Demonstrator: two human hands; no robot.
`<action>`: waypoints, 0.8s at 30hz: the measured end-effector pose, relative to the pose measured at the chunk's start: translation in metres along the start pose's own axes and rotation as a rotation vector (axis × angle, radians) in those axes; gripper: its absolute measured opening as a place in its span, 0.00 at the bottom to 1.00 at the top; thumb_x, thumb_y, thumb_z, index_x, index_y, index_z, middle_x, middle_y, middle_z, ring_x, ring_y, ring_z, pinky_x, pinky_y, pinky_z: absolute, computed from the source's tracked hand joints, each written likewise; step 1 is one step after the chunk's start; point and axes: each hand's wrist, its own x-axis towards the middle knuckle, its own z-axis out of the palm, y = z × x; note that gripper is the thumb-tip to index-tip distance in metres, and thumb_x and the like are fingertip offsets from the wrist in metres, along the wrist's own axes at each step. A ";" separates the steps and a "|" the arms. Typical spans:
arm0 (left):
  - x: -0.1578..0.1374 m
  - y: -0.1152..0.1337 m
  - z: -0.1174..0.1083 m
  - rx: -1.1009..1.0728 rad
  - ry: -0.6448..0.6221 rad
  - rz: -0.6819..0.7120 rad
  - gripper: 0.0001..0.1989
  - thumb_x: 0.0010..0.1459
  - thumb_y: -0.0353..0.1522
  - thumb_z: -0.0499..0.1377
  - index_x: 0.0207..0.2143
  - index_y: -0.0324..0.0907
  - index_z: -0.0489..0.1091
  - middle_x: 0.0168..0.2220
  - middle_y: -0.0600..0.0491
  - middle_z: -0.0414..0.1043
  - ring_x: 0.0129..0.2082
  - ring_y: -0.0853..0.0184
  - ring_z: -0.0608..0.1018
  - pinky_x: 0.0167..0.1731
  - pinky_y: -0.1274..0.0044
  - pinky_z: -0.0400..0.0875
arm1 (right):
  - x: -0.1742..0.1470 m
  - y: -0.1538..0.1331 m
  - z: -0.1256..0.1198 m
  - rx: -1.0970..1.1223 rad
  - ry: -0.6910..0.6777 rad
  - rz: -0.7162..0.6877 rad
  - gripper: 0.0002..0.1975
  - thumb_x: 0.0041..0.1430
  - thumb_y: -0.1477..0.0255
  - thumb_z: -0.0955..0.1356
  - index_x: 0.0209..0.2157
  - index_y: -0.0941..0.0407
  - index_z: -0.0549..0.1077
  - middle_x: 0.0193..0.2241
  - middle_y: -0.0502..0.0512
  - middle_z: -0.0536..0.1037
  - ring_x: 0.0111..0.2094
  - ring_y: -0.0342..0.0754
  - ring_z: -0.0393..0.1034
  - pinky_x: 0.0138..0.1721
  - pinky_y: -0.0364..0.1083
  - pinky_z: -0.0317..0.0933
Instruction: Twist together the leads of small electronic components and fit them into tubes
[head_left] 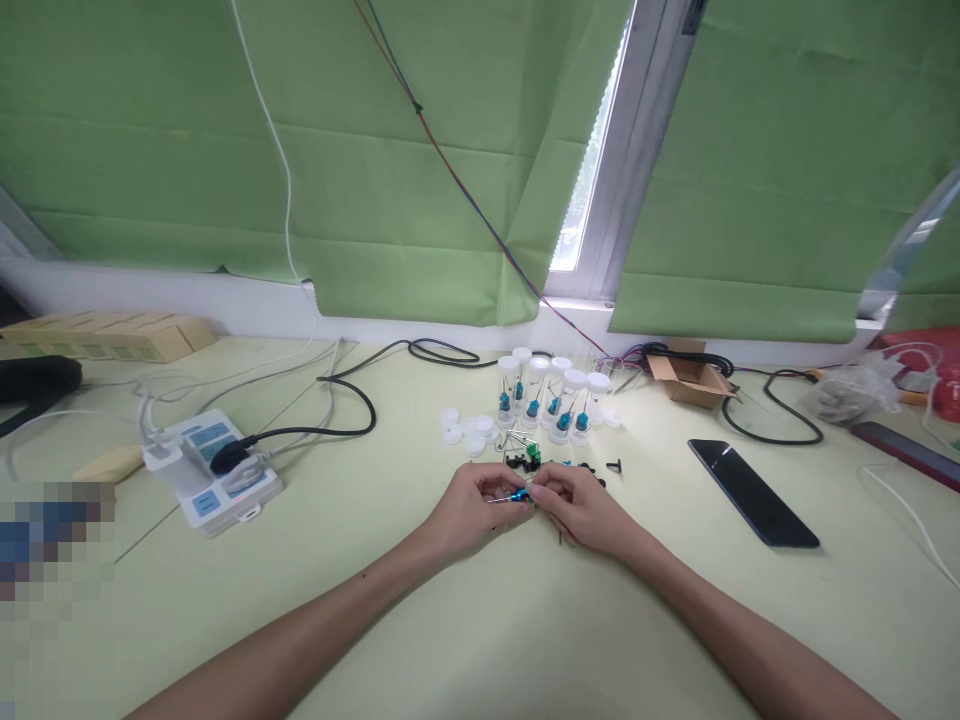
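My left hand (476, 505) is closed around a small blue piece with a thin metal shaft (517, 495), held just above the table. My right hand (577, 505) meets it from the other side, its fingertips pinched at the piece's right end. Just beyond the fingers lie small black parts (517, 462), a green piece (533, 452) and bent metal hex keys (517, 438). Several clear tubes with white caps (555, 400) stand behind, with blue parts and thin rods inside. Loose white discs (480, 430) lie left of the tubes.
A white power strip (217, 470) with plugs and cables is on the left. To the right lie a black phone (752, 492), an open cardboard box (690, 378) and a clear plastic bag (851, 388). A black cable (442, 352) runs along the back.
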 end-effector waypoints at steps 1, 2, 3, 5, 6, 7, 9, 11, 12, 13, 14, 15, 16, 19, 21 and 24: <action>0.000 -0.001 0.000 -0.004 0.001 0.003 0.09 0.49 0.34 0.67 0.31 0.38 0.74 0.19 0.59 0.63 0.19 0.75 0.60 0.20 0.80 0.54 | 0.000 -0.001 0.000 -0.008 0.000 0.006 0.14 0.64 0.61 0.63 0.29 0.55 0.66 0.14 0.42 0.62 0.12 0.39 0.55 0.16 0.40 0.49; 0.000 -0.001 0.000 -0.006 0.003 0.007 0.09 0.49 0.34 0.67 0.30 0.38 0.74 0.20 0.59 0.63 0.20 0.75 0.61 0.20 0.80 0.54 | 0.000 -0.001 0.000 -0.017 0.000 0.010 0.14 0.64 0.61 0.63 0.28 0.55 0.66 0.14 0.42 0.61 0.12 0.39 0.55 0.16 0.40 0.49; 0.001 -0.001 0.000 -0.002 0.004 0.010 0.09 0.48 0.34 0.67 0.30 0.37 0.74 0.20 0.59 0.63 0.20 0.75 0.61 0.21 0.80 0.54 | 0.000 -0.002 0.000 -0.029 0.002 0.009 0.14 0.64 0.61 0.63 0.28 0.55 0.66 0.14 0.42 0.61 0.13 0.39 0.55 0.16 0.40 0.49; 0.001 -0.001 -0.001 0.016 0.005 0.012 0.09 0.48 0.34 0.67 0.29 0.37 0.74 0.20 0.58 0.63 0.21 0.75 0.61 0.21 0.80 0.54 | 0.000 -0.003 0.000 -0.061 0.006 0.002 0.14 0.64 0.62 0.63 0.28 0.55 0.66 0.13 0.42 0.60 0.13 0.40 0.55 0.17 0.40 0.48; 0.001 -0.001 -0.001 0.025 0.004 0.011 0.09 0.47 0.34 0.67 0.29 0.37 0.75 0.20 0.58 0.63 0.21 0.75 0.61 0.21 0.80 0.54 | 0.000 -0.003 0.000 -0.073 0.007 0.000 0.14 0.64 0.62 0.63 0.27 0.55 0.67 0.13 0.42 0.60 0.14 0.40 0.55 0.18 0.40 0.48; 0.001 -0.001 -0.001 0.032 0.003 0.010 0.09 0.47 0.34 0.67 0.29 0.37 0.75 0.20 0.58 0.63 0.21 0.75 0.61 0.21 0.80 0.54 | 0.000 -0.004 0.000 -0.084 0.008 -0.003 0.14 0.64 0.63 0.63 0.27 0.55 0.67 0.14 0.42 0.60 0.14 0.40 0.55 0.18 0.40 0.48; 0.001 0.000 -0.002 0.041 0.005 0.005 0.09 0.47 0.34 0.67 0.28 0.37 0.75 0.20 0.59 0.63 0.21 0.75 0.60 0.21 0.80 0.54 | 0.000 -0.005 0.000 -0.105 0.011 -0.012 0.14 0.64 0.63 0.63 0.27 0.56 0.67 0.14 0.43 0.60 0.15 0.40 0.54 0.19 0.41 0.48; 0.000 0.000 -0.002 0.041 0.008 0.001 0.09 0.47 0.34 0.67 0.28 0.37 0.75 0.19 0.59 0.62 0.20 0.75 0.60 0.21 0.80 0.54 | 0.000 -0.006 0.000 -0.122 0.014 -0.019 0.14 0.64 0.64 0.62 0.26 0.56 0.67 0.15 0.43 0.60 0.16 0.40 0.54 0.20 0.41 0.48; 0.000 0.000 -0.002 0.040 0.009 0.000 0.09 0.47 0.34 0.67 0.28 0.37 0.75 0.19 0.59 0.62 0.20 0.75 0.60 0.21 0.80 0.54 | 0.000 -0.006 0.000 -0.129 0.014 -0.019 0.15 0.64 0.64 0.62 0.26 0.56 0.67 0.15 0.43 0.60 0.16 0.40 0.54 0.20 0.41 0.48; 0.000 0.000 -0.001 0.040 0.009 0.000 0.09 0.47 0.34 0.67 0.28 0.38 0.75 0.19 0.59 0.62 0.21 0.75 0.60 0.21 0.80 0.54 | 0.000 -0.006 0.000 -0.134 0.014 -0.017 0.15 0.64 0.64 0.62 0.26 0.56 0.67 0.15 0.43 0.60 0.16 0.40 0.54 0.20 0.41 0.48; 0.000 0.000 -0.001 0.040 0.007 0.001 0.09 0.47 0.34 0.67 0.29 0.38 0.75 0.20 0.59 0.62 0.21 0.75 0.60 0.21 0.80 0.54 | 0.000 -0.006 0.000 -0.136 0.012 -0.014 0.15 0.64 0.64 0.62 0.26 0.56 0.67 0.15 0.43 0.60 0.16 0.40 0.54 0.20 0.41 0.49; -0.001 0.001 -0.001 0.041 0.006 0.002 0.09 0.47 0.34 0.67 0.29 0.37 0.75 0.20 0.58 0.63 0.21 0.75 0.60 0.21 0.80 0.54 | 0.000 -0.006 0.000 -0.137 0.012 -0.010 0.15 0.65 0.64 0.62 0.26 0.56 0.67 0.15 0.43 0.60 0.16 0.40 0.54 0.20 0.41 0.49; -0.001 0.001 -0.001 0.044 0.006 0.002 0.09 0.47 0.34 0.67 0.29 0.37 0.75 0.20 0.58 0.63 0.21 0.75 0.60 0.21 0.80 0.54 | 0.001 -0.006 0.000 -0.136 0.014 -0.008 0.15 0.64 0.64 0.62 0.26 0.56 0.67 0.15 0.43 0.60 0.16 0.40 0.54 0.20 0.41 0.48; -0.001 0.003 -0.001 0.067 0.017 -0.006 0.09 0.47 0.34 0.67 0.29 0.37 0.75 0.19 0.59 0.61 0.20 0.75 0.59 0.21 0.80 0.54 | 0.001 -0.005 0.000 -0.119 0.031 -0.004 0.15 0.63 0.63 0.63 0.26 0.56 0.68 0.16 0.44 0.61 0.16 0.40 0.54 0.19 0.41 0.48; 0.000 0.005 0.000 0.083 0.031 -0.010 0.09 0.47 0.34 0.67 0.29 0.38 0.75 0.19 0.59 0.61 0.20 0.75 0.59 0.21 0.80 0.54 | 0.001 -0.004 0.000 -0.103 0.037 0.000 0.14 0.63 0.63 0.64 0.27 0.56 0.69 0.16 0.45 0.62 0.16 0.40 0.55 0.18 0.41 0.47; 0.000 0.006 0.000 0.087 0.040 -0.012 0.10 0.48 0.36 0.67 0.29 0.38 0.74 0.19 0.59 0.61 0.20 0.75 0.60 0.21 0.81 0.55 | 0.001 -0.004 0.000 -0.082 0.037 0.001 0.15 0.63 0.61 0.64 0.29 0.57 0.71 0.16 0.46 0.64 0.16 0.40 0.56 0.18 0.40 0.48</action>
